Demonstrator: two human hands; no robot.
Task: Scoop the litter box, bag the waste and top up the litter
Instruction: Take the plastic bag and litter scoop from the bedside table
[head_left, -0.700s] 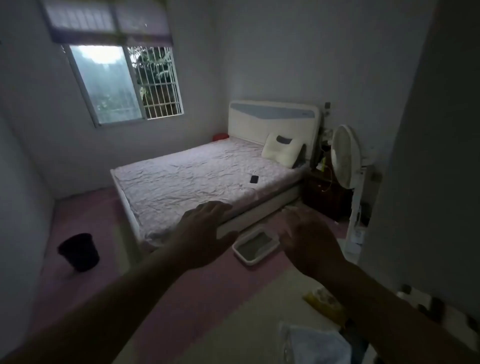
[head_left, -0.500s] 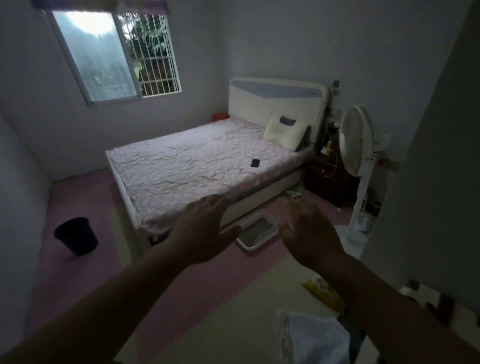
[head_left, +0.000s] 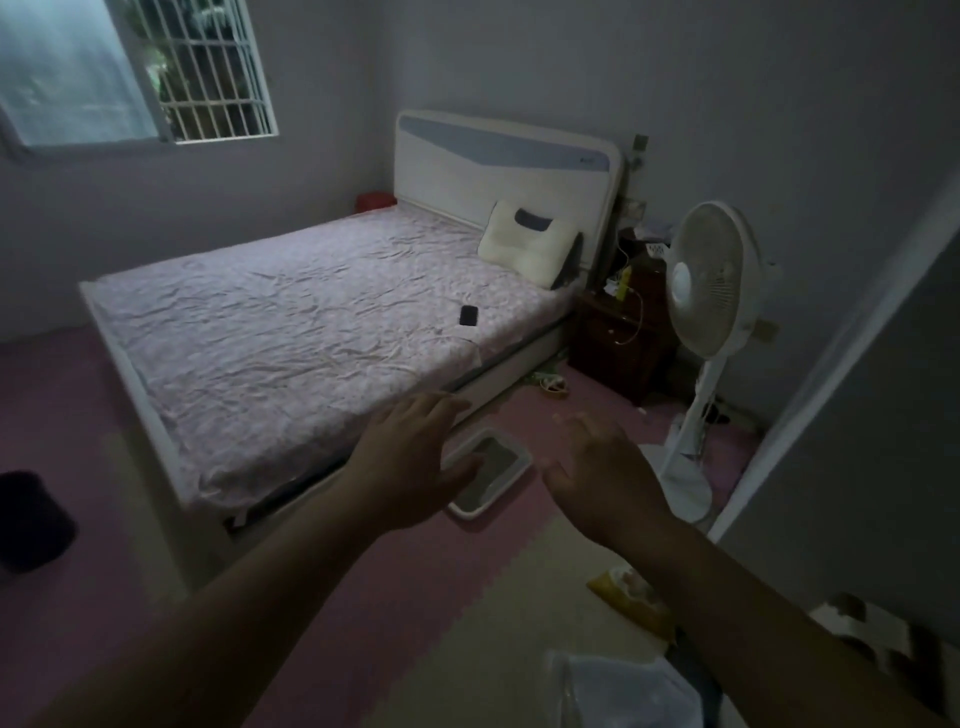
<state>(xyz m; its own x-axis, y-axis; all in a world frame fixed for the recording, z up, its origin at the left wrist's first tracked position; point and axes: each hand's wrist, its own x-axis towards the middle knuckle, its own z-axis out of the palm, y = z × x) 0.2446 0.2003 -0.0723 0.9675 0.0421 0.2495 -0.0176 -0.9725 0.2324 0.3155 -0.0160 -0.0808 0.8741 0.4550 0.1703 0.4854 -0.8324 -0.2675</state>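
The biggest change is in the room itself: over the last moment my view has dipped and closed in, so the window (head_left: 137, 70) has slid up into the upper left corner of the frame and the bed (head_left: 311, 332) now fills the middle, with its white headboard higher and nearer than it was. The standing fan (head_left: 711, 275) at right has grown too, and the dark bin (head_left: 31, 519) has drifted out to the left edge. I read that as me walking in toward the job, not yet doing any of it. My left hand (head_left: 410, 467) and right hand (head_left: 602, 478) are both stretched out in front of me in the lower centre, fingers spread and relaxed, holding nothing, much as they were a moment ago. Between them, on the pink floor mat (head_left: 441, 566) just beside the bed's near side, lies the litter box (head_left: 491, 475), a shallow white tray with grey litter, partly covered by my left fingers in this view; it looks bigger than before. Nothing is scooped or bagged yet. At the bottom edge a pale plastic bag (head_left: 618, 691) and a yellow packet (head_left: 631, 597) lie on the floor at lower right; whether either holds litter I cannot tell. I see no scoop.
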